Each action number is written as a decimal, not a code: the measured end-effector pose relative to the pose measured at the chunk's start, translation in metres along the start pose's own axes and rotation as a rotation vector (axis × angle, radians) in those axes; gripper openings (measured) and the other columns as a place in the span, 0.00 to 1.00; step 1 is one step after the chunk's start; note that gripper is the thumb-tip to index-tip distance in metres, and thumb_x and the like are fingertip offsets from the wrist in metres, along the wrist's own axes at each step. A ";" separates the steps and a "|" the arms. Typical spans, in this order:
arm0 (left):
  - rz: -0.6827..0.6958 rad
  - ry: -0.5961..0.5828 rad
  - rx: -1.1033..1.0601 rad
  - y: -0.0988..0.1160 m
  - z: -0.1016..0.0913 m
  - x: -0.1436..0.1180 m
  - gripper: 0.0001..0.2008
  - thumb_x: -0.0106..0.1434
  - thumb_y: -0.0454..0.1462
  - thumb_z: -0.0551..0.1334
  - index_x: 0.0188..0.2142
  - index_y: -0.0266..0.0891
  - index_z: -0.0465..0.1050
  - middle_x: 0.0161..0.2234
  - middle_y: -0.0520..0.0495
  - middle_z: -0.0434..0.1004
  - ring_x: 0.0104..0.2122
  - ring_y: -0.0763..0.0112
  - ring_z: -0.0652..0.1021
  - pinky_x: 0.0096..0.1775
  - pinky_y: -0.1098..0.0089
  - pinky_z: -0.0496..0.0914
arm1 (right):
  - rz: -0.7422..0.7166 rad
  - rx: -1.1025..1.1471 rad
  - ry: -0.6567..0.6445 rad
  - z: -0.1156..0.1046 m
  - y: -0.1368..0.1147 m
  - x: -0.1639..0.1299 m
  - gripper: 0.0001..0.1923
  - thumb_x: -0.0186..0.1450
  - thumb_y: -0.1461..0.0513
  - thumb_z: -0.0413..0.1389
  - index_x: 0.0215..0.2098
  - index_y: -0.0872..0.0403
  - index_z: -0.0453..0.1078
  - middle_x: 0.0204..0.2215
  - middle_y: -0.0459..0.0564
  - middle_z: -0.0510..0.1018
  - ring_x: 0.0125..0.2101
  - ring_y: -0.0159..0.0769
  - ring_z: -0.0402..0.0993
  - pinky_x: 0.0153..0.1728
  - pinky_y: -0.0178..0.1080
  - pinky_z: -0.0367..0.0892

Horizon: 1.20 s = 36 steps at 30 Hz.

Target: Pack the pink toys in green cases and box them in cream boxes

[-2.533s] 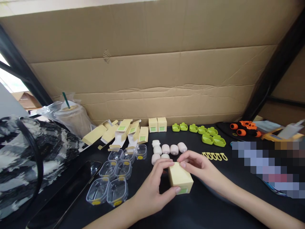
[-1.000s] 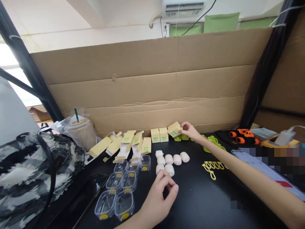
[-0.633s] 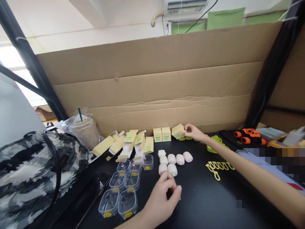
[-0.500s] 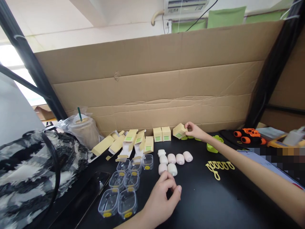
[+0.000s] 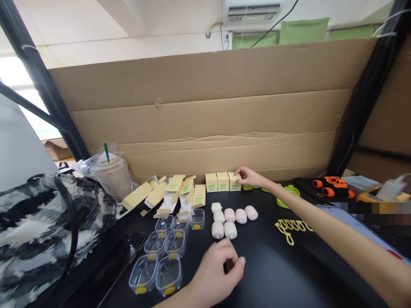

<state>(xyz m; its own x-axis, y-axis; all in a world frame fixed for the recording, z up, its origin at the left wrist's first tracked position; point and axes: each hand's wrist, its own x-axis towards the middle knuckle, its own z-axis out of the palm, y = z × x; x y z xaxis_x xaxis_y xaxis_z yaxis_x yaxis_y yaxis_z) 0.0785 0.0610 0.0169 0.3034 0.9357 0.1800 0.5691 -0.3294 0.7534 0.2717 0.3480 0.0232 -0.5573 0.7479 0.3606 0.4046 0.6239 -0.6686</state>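
Box of green-labelled pale-yellow cardboard stands on matte black table, right end of row beside two matching boxes, near brown cardboard panel. Right hand pinches its top right corner, thumb and fingers closed. Left hand curls loosely, thumb and fingers apart, near smooth rounded white and pale-pink cases; clear squarish plastic tubs further left.

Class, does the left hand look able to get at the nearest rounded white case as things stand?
Probably yes: the left hand, seemingly empty, is just on the near side of the rounded white case, and no other object shows between them.
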 end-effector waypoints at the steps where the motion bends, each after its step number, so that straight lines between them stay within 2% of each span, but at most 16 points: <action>1: 0.006 0.001 0.001 0.000 0.000 0.000 0.14 0.60 0.36 0.54 0.19 0.39 0.61 0.25 0.49 0.67 0.28 0.70 0.71 0.34 0.70 0.64 | -0.009 -0.022 0.010 0.001 0.000 0.000 0.15 0.68 0.59 0.54 0.51 0.55 0.66 0.49 0.53 0.72 0.43 0.40 0.73 0.42 0.47 0.71; 8: 0.012 -0.002 0.003 -0.001 0.000 0.000 0.14 0.60 0.37 0.54 0.18 0.40 0.61 0.26 0.50 0.67 0.28 0.71 0.70 0.33 0.71 0.64 | -0.053 -0.222 0.088 0.002 -0.005 -0.003 0.14 0.68 0.59 0.54 0.51 0.55 0.66 0.49 0.53 0.72 0.43 0.40 0.73 0.42 0.47 0.71; 12: 0.012 -0.012 0.002 0.000 0.000 -0.001 0.14 0.60 0.36 0.55 0.19 0.39 0.61 0.26 0.50 0.67 0.28 0.71 0.70 0.33 0.71 0.63 | -0.074 -0.379 0.151 -0.005 -0.012 -0.029 0.15 0.68 0.59 0.54 0.52 0.55 0.66 0.50 0.53 0.71 0.45 0.41 0.72 0.44 0.48 0.70; 18: 0.038 0.008 -0.047 0.002 -0.001 0.000 0.14 0.60 0.36 0.56 0.18 0.39 0.61 0.26 0.50 0.66 0.26 0.72 0.69 0.31 0.71 0.63 | -0.045 -0.584 0.163 -0.008 -0.018 -0.073 0.14 0.68 0.59 0.54 0.51 0.54 0.67 0.50 0.53 0.71 0.44 0.40 0.72 0.44 0.48 0.70; 23: 0.033 0.018 -0.137 0.002 -0.003 -0.001 0.17 0.63 0.38 0.55 0.19 0.37 0.69 0.25 0.49 0.69 0.29 0.70 0.71 0.36 0.70 0.64 | -0.068 -0.636 0.196 -0.011 -0.042 -0.088 0.12 0.68 0.59 0.54 0.48 0.54 0.68 0.49 0.53 0.71 0.46 0.42 0.71 0.45 0.49 0.68; 25: -0.003 0.005 -0.260 0.001 -0.003 0.001 0.19 0.64 0.42 0.54 0.23 0.36 0.74 0.24 0.49 0.70 0.25 0.73 0.70 0.33 0.70 0.64 | -0.104 -0.613 0.209 -0.012 -0.062 -0.100 0.07 0.67 0.60 0.55 0.41 0.54 0.71 0.48 0.54 0.71 0.48 0.46 0.68 0.47 0.54 0.64; 27: -0.087 -0.001 -0.480 0.000 -0.002 0.005 0.20 0.64 0.47 0.54 0.32 0.34 0.76 0.25 0.48 0.73 0.20 0.76 0.67 0.27 0.71 0.62 | -0.160 -0.565 0.191 -0.010 -0.088 -0.118 0.04 0.66 0.60 0.55 0.36 0.52 0.71 0.48 0.55 0.70 0.50 0.49 0.65 0.49 0.57 0.61; 30: -0.224 -0.029 -0.914 0.004 0.000 0.009 0.26 0.60 0.52 0.58 0.49 0.35 0.70 0.34 0.43 0.78 0.23 0.73 0.74 0.26 0.73 0.63 | -0.234 -0.476 0.100 0.003 -0.131 -0.151 0.04 0.66 0.59 0.55 0.35 0.48 0.71 0.47 0.51 0.70 0.51 0.45 0.65 0.50 0.50 0.61; 32: -0.265 -0.081 -1.145 0.009 0.002 0.009 0.27 0.58 0.51 0.61 0.50 0.36 0.69 0.39 0.41 0.78 0.31 0.68 0.78 0.32 0.70 0.68 | -0.283 -0.356 -0.023 0.016 -0.157 -0.170 0.04 0.67 0.59 0.54 0.36 0.47 0.71 0.44 0.50 0.71 0.48 0.43 0.66 0.48 0.47 0.62; 34: -0.264 -0.133 -1.286 0.012 0.002 0.008 0.22 0.60 0.48 0.62 0.46 0.34 0.72 0.40 0.40 0.78 0.37 0.66 0.77 0.40 0.67 0.69 | -0.310 -0.242 -0.139 0.028 -0.174 -0.182 0.04 0.67 0.60 0.54 0.36 0.46 0.70 0.40 0.49 0.72 0.44 0.41 0.69 0.46 0.45 0.63; 36: -0.276 -0.151 -1.362 0.013 0.001 0.007 0.16 0.63 0.44 0.60 0.42 0.32 0.74 0.40 0.40 0.78 0.39 0.66 0.76 0.44 0.65 0.68 | -0.303 -0.186 -0.194 0.034 -0.182 -0.187 0.04 0.68 0.60 0.53 0.40 0.46 0.69 0.39 0.48 0.73 0.42 0.39 0.69 0.45 0.44 0.64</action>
<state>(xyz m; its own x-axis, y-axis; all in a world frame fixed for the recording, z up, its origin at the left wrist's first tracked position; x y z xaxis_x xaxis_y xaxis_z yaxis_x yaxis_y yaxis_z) 0.0891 0.0630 0.0274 0.4326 0.8983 -0.0765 -0.5312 0.3225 0.7835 0.2780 0.0870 0.0553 -0.7906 0.4783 0.3824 0.3151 0.8532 -0.4156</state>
